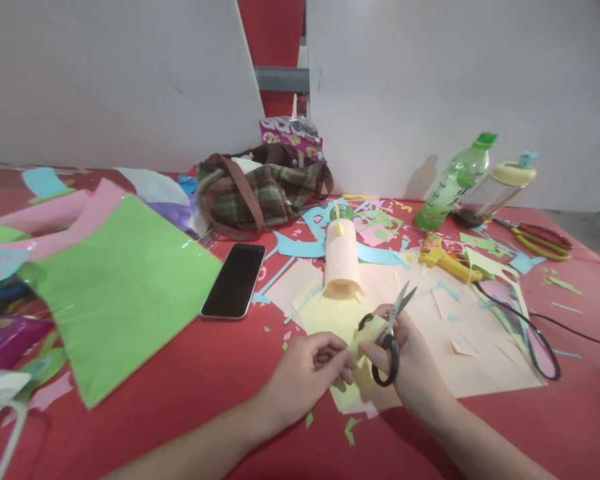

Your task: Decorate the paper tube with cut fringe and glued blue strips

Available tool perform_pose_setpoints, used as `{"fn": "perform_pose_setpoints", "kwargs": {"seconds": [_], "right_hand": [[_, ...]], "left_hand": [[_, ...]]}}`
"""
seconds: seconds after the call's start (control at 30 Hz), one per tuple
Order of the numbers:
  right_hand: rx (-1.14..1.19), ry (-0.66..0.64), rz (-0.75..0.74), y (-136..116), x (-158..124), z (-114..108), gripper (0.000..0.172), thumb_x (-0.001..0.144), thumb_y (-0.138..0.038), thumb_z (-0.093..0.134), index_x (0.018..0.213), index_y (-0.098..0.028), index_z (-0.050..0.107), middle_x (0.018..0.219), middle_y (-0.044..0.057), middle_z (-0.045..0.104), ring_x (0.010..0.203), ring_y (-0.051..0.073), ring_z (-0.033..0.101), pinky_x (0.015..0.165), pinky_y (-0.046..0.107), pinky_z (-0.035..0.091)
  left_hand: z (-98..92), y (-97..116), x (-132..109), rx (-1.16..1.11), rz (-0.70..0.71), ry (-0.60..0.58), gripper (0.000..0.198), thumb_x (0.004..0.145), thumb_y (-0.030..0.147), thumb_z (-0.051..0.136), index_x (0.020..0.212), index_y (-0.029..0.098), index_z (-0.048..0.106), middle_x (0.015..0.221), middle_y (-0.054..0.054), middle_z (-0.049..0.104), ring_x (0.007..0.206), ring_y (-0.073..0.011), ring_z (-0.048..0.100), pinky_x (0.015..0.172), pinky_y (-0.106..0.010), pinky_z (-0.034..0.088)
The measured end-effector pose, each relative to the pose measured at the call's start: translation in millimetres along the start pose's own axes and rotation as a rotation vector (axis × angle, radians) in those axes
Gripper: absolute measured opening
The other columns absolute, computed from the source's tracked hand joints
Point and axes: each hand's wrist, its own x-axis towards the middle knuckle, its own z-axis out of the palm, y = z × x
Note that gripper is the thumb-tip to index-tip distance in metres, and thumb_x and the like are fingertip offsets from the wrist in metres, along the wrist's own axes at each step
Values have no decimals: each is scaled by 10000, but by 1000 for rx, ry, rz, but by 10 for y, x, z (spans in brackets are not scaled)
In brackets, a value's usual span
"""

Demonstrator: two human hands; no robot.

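Note:
My left hand (307, 373) pinches the left end of a small strip of yellow paper (367, 337). The fingers of my right hand (413, 370) are closed round a pair of black-handled scissors (391, 357), whose slightly parted blades point up and away. My right thumb and fingers also touch the right end of the yellow strip. Beneath both hands lie sheets of pale yellow paper (325, 317). Just beyond them is a cylinder wrapped in pale pink paper (342, 257), with a green top and a yellow strip on it.
A phone (234, 280) and a large green sheet (140, 287) lie to the left. Behind is a plaid bag (280, 193). On the right are a yellow glue gun (447, 259) with its cord, a green bottle (457, 180), a clear jar (495, 193) and more scissors (543, 240). Paper scraps litter the red table.

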Motion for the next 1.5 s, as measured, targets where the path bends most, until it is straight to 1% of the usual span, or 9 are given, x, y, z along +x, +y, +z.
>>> {"fn": "perform_pose_setpoints", "kwargs": {"seconds": [0.1,0.23,0.47,0.57,0.67,0.8,0.97,1.13,1.5], "right_hand": [[-25,-5,6,5,-13,17,315,623,-172,595,827,-226,362,588,-78,436,451,64,417,402,181,338],[-60,11,1,-9,-20,46,309,611,-130,584,799,-224,358,585,-85,420,438,53,408,391,171,325],[13,-48,16,-15,-23,84,328,616,-96,568,805,-226,334,579,-97,440,461,63,496,430,175,385],[21,-59,24,-8,-24,79,334,617,-96,577,805,-222,330,562,-100,452,463,68,508,427,173,387],[13,-68,26,7,-18,71,341,619,-93,580,814,-221,332,589,-93,481,481,69,517,444,178,400],[25,-77,29,25,-8,69,326,629,-89,572,806,-224,334,579,-100,479,470,61,510,439,172,395],[16,-81,32,13,-10,66,332,624,-70,569,805,-221,335,568,-100,484,475,66,519,444,178,399],[7,-79,35,10,-14,57,343,627,-66,565,825,-223,334,573,-102,476,474,68,521,444,182,401],[3,-110,29,33,-12,53,340,638,-91,573,836,-220,329,605,-80,497,498,86,539,458,201,422]], "left_hand": [[7,-6,2,-32,-29,0,213,744,318,478,691,115,517,658,-48,593,574,-120,574,569,-254,473],[14,11,-2,-67,-60,-2,206,737,312,494,685,114,515,601,-37,589,543,-113,567,542,-241,462],[36,36,0,-110,-78,11,224,716,334,520,678,113,529,572,-30,592,529,-112,565,524,-228,451],[40,42,-3,-112,-79,19,234,716,343,518,678,112,535,571,-30,595,531,-111,564,524,-225,448],[39,46,-7,-102,-76,19,240,717,340,518,679,105,549,576,-36,597,540,-110,562,532,-222,448],[31,39,-5,-91,-71,12,248,722,339,510,682,101,563,589,-45,602,548,-113,565,541,-225,448],[35,40,-6,-111,-73,10,197,727,289,503,683,104,553,596,-43,604,558,-110,571,550,-219,448],[55,74,-16,-112,-98,52,142,693,249,534,687,108,530,572,-27,598,551,-107,573,554,-215,442],[42,36,-8,-102,-94,44,154,686,265,537,688,112,528,581,-29,601,557,-115,576,553,-228,451]]}}
